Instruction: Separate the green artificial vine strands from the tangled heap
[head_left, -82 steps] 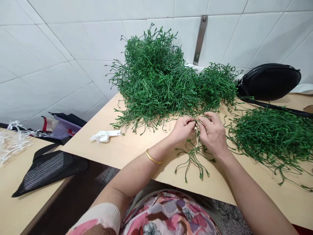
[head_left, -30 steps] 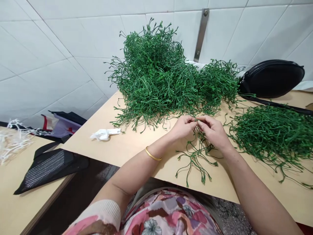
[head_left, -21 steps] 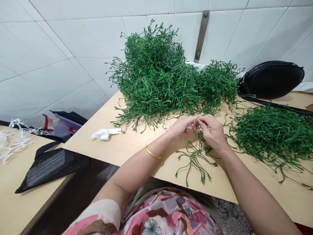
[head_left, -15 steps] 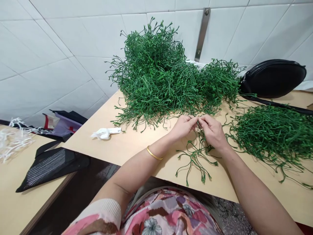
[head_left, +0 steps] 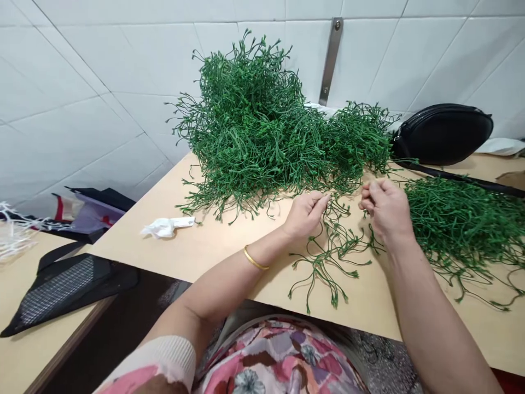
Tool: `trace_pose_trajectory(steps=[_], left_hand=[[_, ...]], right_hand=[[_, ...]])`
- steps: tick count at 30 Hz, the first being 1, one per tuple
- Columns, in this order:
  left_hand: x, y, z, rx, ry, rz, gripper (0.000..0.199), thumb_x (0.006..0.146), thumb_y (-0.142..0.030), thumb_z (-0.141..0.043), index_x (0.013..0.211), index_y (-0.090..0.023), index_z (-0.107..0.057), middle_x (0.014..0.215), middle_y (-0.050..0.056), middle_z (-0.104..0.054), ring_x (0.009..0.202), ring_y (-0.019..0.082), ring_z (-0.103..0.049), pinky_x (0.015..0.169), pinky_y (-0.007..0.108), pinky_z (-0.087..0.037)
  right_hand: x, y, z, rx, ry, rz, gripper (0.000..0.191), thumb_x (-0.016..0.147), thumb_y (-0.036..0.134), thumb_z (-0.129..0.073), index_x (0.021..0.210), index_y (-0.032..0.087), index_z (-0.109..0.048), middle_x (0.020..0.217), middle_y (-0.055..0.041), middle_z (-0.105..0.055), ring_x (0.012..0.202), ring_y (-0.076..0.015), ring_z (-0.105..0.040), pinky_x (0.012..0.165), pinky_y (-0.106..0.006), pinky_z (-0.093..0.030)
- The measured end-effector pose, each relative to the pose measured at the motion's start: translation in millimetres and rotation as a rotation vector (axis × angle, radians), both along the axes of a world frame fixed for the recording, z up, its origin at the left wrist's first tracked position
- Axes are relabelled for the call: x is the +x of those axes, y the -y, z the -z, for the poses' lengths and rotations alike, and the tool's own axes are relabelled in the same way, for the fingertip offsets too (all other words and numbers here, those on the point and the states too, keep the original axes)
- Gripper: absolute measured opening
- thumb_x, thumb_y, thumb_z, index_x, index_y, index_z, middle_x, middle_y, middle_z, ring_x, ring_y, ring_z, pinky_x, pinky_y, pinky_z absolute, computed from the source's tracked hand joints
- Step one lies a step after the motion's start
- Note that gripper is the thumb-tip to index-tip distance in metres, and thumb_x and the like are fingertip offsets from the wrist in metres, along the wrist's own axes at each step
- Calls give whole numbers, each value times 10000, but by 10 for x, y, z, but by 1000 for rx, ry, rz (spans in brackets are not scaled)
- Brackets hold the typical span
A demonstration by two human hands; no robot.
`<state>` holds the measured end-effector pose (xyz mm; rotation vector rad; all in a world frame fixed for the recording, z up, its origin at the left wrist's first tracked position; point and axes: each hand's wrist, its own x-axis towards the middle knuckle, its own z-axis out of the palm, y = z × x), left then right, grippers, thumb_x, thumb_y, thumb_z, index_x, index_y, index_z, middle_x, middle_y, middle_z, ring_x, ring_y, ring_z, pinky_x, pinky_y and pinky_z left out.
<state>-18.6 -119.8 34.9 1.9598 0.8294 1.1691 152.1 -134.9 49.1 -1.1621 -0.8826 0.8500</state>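
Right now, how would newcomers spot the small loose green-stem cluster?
On the pale tan table rises a tall heap of thin green stems. In front, beside the bare left hand, lies the small loose green cluster. Unlike the heap or low green mound at right, it is sparse.

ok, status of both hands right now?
Left hand: closed, thumb and forefinger pinched by the loose green stems; whether it grips one can't be told.
Right hand: closed, fingers curled; can't tell whether it holds anything.

thin green bud-tipped stems lie loosely splayed before a tall tangled heap, beside a lower heap.
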Motion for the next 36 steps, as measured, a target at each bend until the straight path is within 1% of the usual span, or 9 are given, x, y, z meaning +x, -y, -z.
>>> trace_pose_trajectory(steps=[4, 7, 10, 16, 21, 23, 26, 30, 36], left_hand=[[15, -60, 71, -73, -7, -41, 381, 869, -379, -404, 556, -164, -431, 539, -18, -402, 554, 90, -370, 569, 252, -308], [28, -41, 97, -118, 73, 17, 401, 844, -433, -442, 547, -164, -433, 515, -25, -395, 540, 86, -366, 552, 243, -309], [27, -35, 94, -322, 170, 108, 454, 821, -518, -443, 541, -161, -451, 463, -31, -398, 477, 74, -369, 504, 234, -311], [20, -68, 67, -663, 233, 213, 546, 798, -612, -405, 582, -129, -543, 455, 19, -503, 436, 85, -468, 496, 236, -382], [15, -73, 103, -409, 4, -33, 516, 833, -494, -426, 447, -152, -434, 405, -25, -363, 430, 65, -339, 475, 235, -272], [5, -87, 122, -270, -35, -126, 485, 810, -446, -486, 433, -152, -408, 427, -35, -323, 466, 66, -300, 489, 241, -237], [0, -106, 132, -192, 68, -141, 371, 779, -375, -551, 494, -143, -502, 516, -18, -441, 544, 78, -374, 535, 233, -280], [17, -101, 100, -286, 275, -105, 258, 746, -339, -605, 578, -143, -591, 575, -5, -516, 571, 77, -419, 548, 228, -315], [22, -97, 40, -509, 426, -25, 200, 692, -336, -670, 625, -151, -635, 523, -18, -514, 481, 51, -354, 483, 232, -278]], right_hand=[[-208, 45, 63, -26, 223, -158, 272, 746, 442, -621, 766, 172, -603, 644, 18, -534, 486, -56, -397, 455, -207, -340], [-343, 76, 122, 14, 403, -323, 269, 774, 435, -594, 843, 177, -628, 791, -18, -615, 670, -107, -519, 624, -246, -430], [-364, 92, 147, 32, 501, -460, 265, 790, 422, -581, 900, 187, -639, 778, -18, -628, 731, -141, -554, 690, -280, -440], [-290, 92, 195, 145, 783, -323, 198, 806, 328, -565, 911, 194, -667, 857, -44, -657, 799, -167, -565, 742, -310, -427], [-336, 114, 224, 145, 936, -226, 221, 848, 245, -454, 866, 190, -667, 850, -62, -665, 772, -175, -574, 724, -310, -415], [-354, 113, 220, 86, 905, -203, 209, 838, 252, -463, 844, 186, -661, 775, -49, -648, 706, -162, -554, 676, -296, -400], [-355, 89, 208, -51, 675, -305, 185, 799, 319, -519, 764, 177, -631, 624, -1, -558, 581, -121, -470, 578, -267, -359], [-335, 48, 185, -172, 288, -468, 237, 679, 394, -633, 673, 165, -572, 564, 39, -472, 504, -72, -359, 487, -234, -272], [-313, 42, 145, -179, 93, -472, 260, 601, 372, -697, 703, 163, -581, 638, 29, -535, 476, -48, -319, 446, -228, -207]])
